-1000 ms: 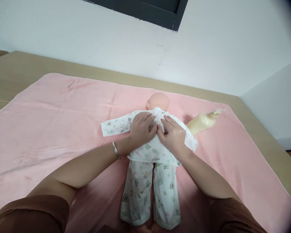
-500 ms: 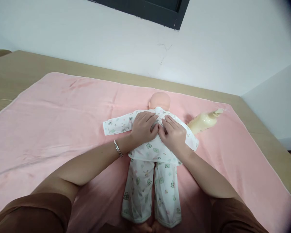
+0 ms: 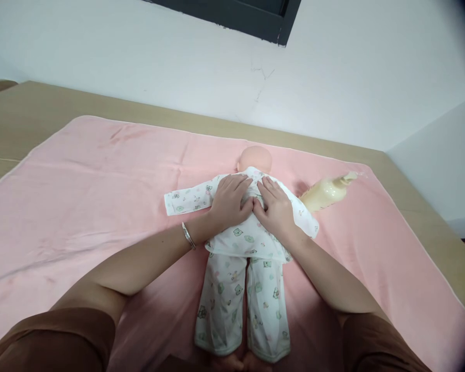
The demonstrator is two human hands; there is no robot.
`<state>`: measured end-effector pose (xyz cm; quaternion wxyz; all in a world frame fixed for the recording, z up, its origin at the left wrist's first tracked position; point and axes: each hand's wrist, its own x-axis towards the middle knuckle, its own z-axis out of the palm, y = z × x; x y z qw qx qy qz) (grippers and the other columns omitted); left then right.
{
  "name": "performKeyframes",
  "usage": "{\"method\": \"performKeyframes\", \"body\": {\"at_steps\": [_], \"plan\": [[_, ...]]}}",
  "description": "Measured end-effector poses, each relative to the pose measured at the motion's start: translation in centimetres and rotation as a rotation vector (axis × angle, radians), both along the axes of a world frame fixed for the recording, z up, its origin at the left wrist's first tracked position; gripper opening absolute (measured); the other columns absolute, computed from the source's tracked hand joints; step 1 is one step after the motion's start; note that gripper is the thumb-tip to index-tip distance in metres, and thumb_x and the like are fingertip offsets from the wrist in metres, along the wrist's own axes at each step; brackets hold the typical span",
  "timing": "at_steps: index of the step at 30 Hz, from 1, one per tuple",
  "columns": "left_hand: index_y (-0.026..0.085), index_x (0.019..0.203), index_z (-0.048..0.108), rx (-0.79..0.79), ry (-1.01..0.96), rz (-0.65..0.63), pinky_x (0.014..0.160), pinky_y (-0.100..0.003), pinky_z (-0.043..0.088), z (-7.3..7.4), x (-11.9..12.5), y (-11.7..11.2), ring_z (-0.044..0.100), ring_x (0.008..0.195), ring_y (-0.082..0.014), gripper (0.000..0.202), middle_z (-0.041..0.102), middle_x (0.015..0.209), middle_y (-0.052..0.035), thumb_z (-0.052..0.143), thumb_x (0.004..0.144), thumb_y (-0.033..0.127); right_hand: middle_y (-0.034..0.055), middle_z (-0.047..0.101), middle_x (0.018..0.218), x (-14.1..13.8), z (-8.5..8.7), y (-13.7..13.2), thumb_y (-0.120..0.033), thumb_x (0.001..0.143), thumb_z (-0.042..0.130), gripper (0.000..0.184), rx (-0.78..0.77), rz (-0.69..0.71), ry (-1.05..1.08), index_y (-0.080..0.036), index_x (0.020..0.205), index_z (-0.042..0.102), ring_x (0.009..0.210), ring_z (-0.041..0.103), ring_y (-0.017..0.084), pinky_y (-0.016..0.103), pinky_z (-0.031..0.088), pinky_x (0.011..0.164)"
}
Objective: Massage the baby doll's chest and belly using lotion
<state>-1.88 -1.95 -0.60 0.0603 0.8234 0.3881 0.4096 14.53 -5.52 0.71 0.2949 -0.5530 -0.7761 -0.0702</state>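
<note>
A baby doll (image 3: 254,158) lies with its bald head away from me, dressed in a white patterned shirt (image 3: 251,242) and matching trousers (image 3: 220,305). No face shows on the head. My left hand (image 3: 230,200) rests flat on the upper left of the shirt, fingers stretched out. On the upper right of the shirt lies my right hand (image 3: 276,206), also with extended fingers. The two thumbs meet or nearly meet over the middle of the doll's torso. Neither hand grips anything.
Right of the doll, a cream pump bottle (image 3: 325,193) lies on its side. A pink blanket (image 3: 112,206) spreads beneath everything on a wooden table (image 3: 46,108). Behind rises a white wall (image 3: 158,67) with a dark frame (image 3: 256,18).
My right hand has shifted slightly up and to the left, its fingers now flatter on the shirt. My left hand has slid a little upward. Doll and bottle stay in place.
</note>
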Motion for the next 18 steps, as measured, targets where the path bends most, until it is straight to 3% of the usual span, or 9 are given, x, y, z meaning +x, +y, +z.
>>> {"method": "performKeyframes", "body": {"at_steps": [4, 7, 18], "plan": [[0.021, 0.105, 0.065, 0.065, -0.058, 0.033, 0.099, -0.046, 0.046, -0.24, -0.07, -0.39, 0.059, 0.108, -0.0258, 0.026, 0.067, 0.108, -0.01, 0.055, 0.082, 0.028, 0.008, 0.07, 0.12, -0.31, -0.34, -0.83, -0.03, 0.091, 0.051, 0.028, 0.129, -0.04, 0.026, -0.02, 0.105, 0.072, 0.12, 0.062, 0.024, 0.042, 0.051, 0.104], [0.021, 0.101, 0.066, 0.073, -0.073, 0.09, 0.096, -0.045, 0.048, -0.33, -0.01, -0.58, 0.06, 0.104, -0.0252, 0.024, 0.067, 0.105, -0.009, 0.056, 0.081, 0.029, 0.0078, 0.072, 0.116, -0.42, -0.67, -1.07, -0.032, 0.09, 0.054, 0.026, 0.192, -0.077, 0.064, -0.019, 0.101, 0.073, 0.116, 0.065, 0.023, 0.038, 0.053, 0.101], [0.017, 0.115, 0.061, -0.059, -0.025, 0.155, 0.102, -0.048, 0.043, 0.4, 0.1, -0.71, 0.054, 0.114, -0.0286, 0.036, 0.061, 0.118, -0.0123, 0.053, 0.082, 0.031, 0.0126, 0.063, 0.132, -0.63, -0.03, -0.93, -0.04, 0.09, 0.05, 0.043, 0.048, -0.183, 0.003, -0.016, 0.123, 0.064, 0.126, 0.057, 0.028, 0.045, 0.05, 0.103]]}}
